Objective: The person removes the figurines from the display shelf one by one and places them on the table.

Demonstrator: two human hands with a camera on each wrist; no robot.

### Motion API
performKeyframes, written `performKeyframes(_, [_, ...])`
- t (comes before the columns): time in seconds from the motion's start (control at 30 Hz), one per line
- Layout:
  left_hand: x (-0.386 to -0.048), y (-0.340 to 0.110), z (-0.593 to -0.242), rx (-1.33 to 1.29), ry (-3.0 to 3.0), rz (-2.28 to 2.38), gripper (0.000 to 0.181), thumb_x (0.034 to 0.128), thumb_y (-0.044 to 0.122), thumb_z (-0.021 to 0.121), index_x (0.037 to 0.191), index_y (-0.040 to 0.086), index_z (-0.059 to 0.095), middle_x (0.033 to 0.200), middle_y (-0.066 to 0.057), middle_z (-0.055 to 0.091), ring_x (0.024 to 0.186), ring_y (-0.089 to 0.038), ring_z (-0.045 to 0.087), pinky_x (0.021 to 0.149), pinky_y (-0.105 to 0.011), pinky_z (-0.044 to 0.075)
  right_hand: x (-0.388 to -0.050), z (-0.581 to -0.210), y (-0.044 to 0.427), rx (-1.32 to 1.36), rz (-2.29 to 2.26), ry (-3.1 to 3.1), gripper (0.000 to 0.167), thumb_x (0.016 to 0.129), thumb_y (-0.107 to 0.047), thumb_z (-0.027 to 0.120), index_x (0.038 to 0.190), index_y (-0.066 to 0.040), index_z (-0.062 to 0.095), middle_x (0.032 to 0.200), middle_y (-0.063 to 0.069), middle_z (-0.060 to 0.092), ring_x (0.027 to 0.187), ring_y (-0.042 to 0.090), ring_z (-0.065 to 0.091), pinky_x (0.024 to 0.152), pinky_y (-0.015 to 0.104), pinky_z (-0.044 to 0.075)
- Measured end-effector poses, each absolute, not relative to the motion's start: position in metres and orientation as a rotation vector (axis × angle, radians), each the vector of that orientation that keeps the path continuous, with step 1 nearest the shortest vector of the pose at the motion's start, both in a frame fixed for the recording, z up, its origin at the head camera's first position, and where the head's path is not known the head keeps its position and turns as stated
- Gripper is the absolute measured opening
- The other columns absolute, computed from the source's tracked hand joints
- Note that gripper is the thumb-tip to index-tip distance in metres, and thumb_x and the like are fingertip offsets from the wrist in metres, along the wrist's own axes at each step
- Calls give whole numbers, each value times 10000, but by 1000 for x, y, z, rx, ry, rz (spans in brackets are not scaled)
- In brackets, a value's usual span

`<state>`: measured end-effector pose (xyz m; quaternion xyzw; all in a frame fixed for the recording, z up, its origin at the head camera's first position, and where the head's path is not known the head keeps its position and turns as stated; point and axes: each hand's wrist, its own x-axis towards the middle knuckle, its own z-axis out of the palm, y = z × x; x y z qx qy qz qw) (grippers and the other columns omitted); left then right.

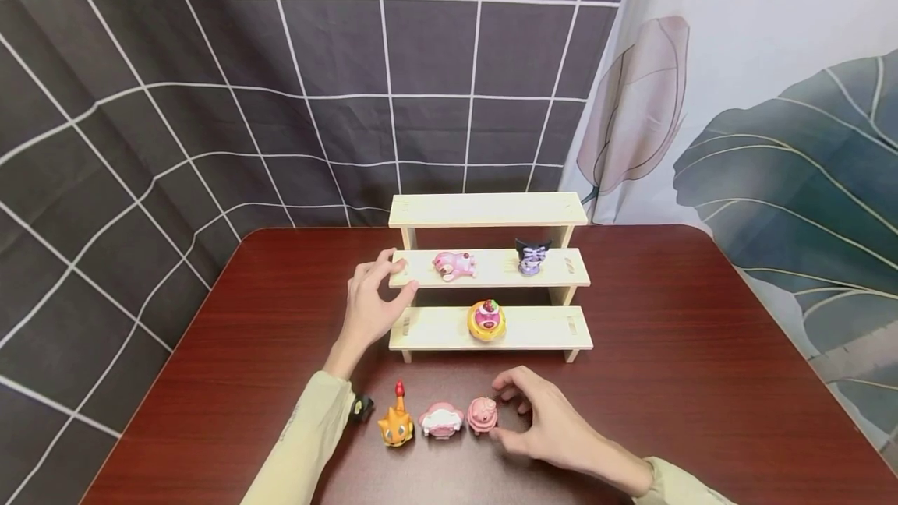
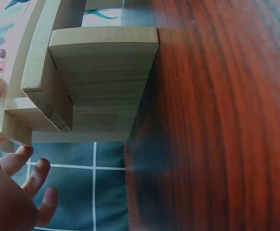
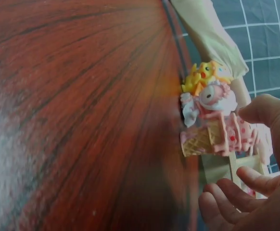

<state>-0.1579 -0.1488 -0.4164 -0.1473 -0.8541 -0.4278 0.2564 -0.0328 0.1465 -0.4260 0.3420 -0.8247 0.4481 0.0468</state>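
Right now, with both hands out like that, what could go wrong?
The right hand, open close beside the pink cone figure, might tip it into the pink-and-white figure next to it. The left hand, at the left end of the middle shelf, could jog the shelf and topple the purple figure on it. The left sleeve, close to the black figure, might brush it aside.

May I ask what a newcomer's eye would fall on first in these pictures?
Probably the pale three-tier wooden stand at the back of the red table, with figurines on its two lower tiers. Next, the orange figurine with a red-tipped tail in the row before the stand. Then the right hand, curved beside the pink ice-cream-cone figurine at that row's right end.
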Motion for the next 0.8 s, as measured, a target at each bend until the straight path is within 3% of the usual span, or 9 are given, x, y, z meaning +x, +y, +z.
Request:
performKeyframes(0.13, [-158,-149,-416,-396,-2319,-1162,356,847,230,786,1166,79,734,1369,-122,604,1105,-325,509,943,-570,298,-35,-424,151,1016,1348,-2498,453,706,-95,842,1089,-70,600,977,7,625,853,177,623,671,282,510])
performKeyframes(0.37, [-157,-149,-415,-395,-2320,-1162,370,840,235,791,1172,84,734,1379,-79,602,1105,-318,514,948,-568,302,-40,-417,159,950,1395,-2447,425,721,-22,827,1082,-75,610,926,26,650,756,176,623,625,289,516])
performKeyframes(0.8, [-157,-149,-416,-406,-2307,-1168,351,845,221,789,1162,80,736,1362,-129,607,1095,-329,512,946,-584,292,-69,-378,183,738,1390,-2365,393,747,111,773,1080,-44,634,963,71,671,779,151,655,602,254,523])
